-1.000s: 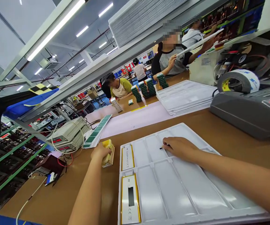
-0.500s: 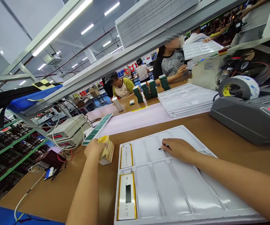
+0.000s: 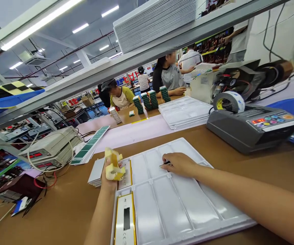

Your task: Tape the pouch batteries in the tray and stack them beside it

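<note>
My left hand [image 3: 108, 175] is over the left edge of a white plastic tray [image 3: 187, 217], with yellow covering [image 3: 113, 166] around its fingers. Those fingers are bent but apart, and I see nothing gripped in them. Left of it stands a stack of flat battery packs [image 3: 95, 173]. The tray's left column holds a white battery with gold edges [image 3: 127, 175], partly behind my left fingers, and a lower battery [image 3: 125, 228] bearing a black strip. Above the tray's middle, my right hand [image 3: 180, 165] pinches a small thin black strip [image 3: 164, 164].
A grey tape dispenser [image 3: 244, 131] with a tape roll [image 3: 230, 102] stands at right. Behind the tray lie stacked white trays [image 3: 185, 114]. Grey instruments [image 3: 49, 149] and a green-and-white panel [image 3: 92, 144] are at left. Several people work beyond, near stacks of green-edged packs [image 3: 149, 99].
My left hand has moved right from the battery stack to the tray's left edge, its fingers opening. My right hand stays over the tray with the black strip. The view has turned right.
</note>
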`<control>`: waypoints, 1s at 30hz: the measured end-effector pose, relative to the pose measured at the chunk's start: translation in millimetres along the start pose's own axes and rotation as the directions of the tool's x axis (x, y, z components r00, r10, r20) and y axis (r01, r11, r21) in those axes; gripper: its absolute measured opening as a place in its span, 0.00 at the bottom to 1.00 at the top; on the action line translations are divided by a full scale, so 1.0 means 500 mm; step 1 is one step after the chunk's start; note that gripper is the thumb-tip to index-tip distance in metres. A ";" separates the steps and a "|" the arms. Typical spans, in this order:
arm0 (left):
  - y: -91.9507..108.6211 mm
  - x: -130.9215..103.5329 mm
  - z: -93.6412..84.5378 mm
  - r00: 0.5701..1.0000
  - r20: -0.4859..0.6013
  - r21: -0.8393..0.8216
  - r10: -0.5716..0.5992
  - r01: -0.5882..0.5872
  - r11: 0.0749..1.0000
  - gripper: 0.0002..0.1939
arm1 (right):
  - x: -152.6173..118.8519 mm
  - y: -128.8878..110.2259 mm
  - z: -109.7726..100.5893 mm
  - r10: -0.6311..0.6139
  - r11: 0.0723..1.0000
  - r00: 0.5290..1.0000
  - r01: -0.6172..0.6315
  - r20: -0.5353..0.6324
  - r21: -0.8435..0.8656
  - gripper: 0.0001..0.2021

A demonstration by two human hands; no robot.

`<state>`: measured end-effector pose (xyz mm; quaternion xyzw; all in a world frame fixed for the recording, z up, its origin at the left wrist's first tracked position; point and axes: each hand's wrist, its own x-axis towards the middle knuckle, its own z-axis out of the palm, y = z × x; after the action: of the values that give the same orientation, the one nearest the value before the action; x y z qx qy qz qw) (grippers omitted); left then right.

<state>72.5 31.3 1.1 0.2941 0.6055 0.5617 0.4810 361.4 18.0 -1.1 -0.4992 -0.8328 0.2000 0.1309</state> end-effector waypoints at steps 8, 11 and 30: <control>-0.004 0.017 -0.005 0.993 0.115 -0.279 -0.008 0.040 0.959 0.13 | 0.000 0.009 -0.005 -0.020 0.999 1.000 0.019 -0.024 -0.044 0.13; -0.008 0.015 0.018 0.989 0.146 -0.310 -0.012 0.057 0.949 0.12 | -0.009 0.023 -0.012 -0.001 0.998 1.000 0.000 -0.025 -0.055 0.13; -0.065 -0.060 0.153 0.973 0.223 -0.515 -0.066 0.175 0.839 0.17 | -0.087 0.051 -0.054 0.093 0.984 0.995 -0.099 -0.046 -0.148 0.17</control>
<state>159.1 28.4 -15.4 0.1647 0.3936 0.6438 0.6353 412.8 -4.4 10.0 -0.5512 -0.8177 0.1329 0.0992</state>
